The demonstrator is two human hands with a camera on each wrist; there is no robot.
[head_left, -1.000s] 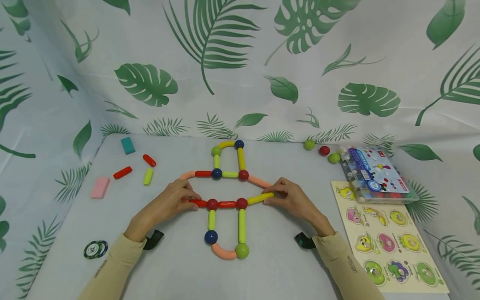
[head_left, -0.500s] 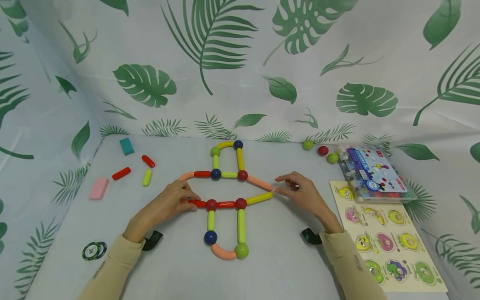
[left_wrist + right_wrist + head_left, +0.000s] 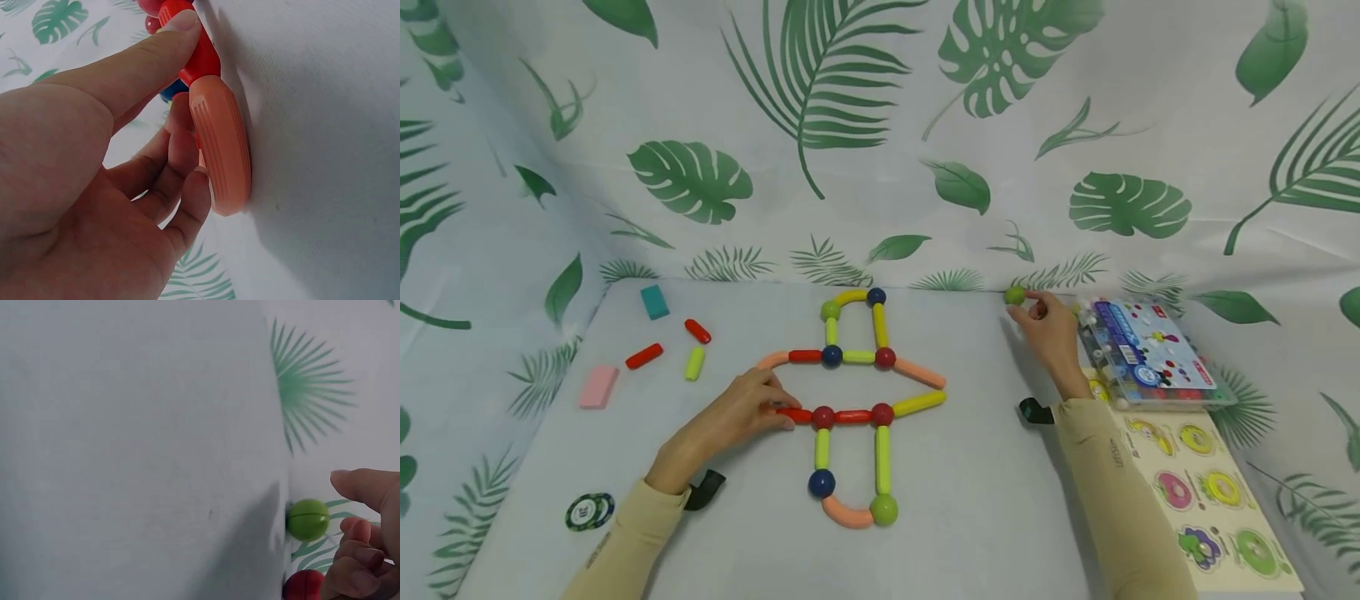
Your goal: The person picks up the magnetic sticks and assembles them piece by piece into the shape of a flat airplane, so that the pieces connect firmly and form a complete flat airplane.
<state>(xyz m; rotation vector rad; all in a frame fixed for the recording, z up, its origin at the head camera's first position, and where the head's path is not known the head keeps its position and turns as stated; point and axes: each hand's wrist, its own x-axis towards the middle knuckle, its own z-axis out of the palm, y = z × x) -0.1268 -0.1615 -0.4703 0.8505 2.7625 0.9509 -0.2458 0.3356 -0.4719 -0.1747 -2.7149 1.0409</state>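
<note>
While the left hand [image 3: 741,415] pinches the red rod [image 3: 199,53], the right hand's [image 3: 1051,333] grip is unclear.

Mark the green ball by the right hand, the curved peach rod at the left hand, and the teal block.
green ball [image 3: 307,519], right wrist view, middle of the ball
peach rod [image 3: 222,153], left wrist view, ribbed side at mid-length
teal block [image 3: 655,302], head view, top face

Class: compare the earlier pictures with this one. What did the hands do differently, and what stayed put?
The right hand let go of the yellow stick and moved away to the back, reaching the green ball. The left hand stays on the red stick; the stick figure is unchanged.
</note>
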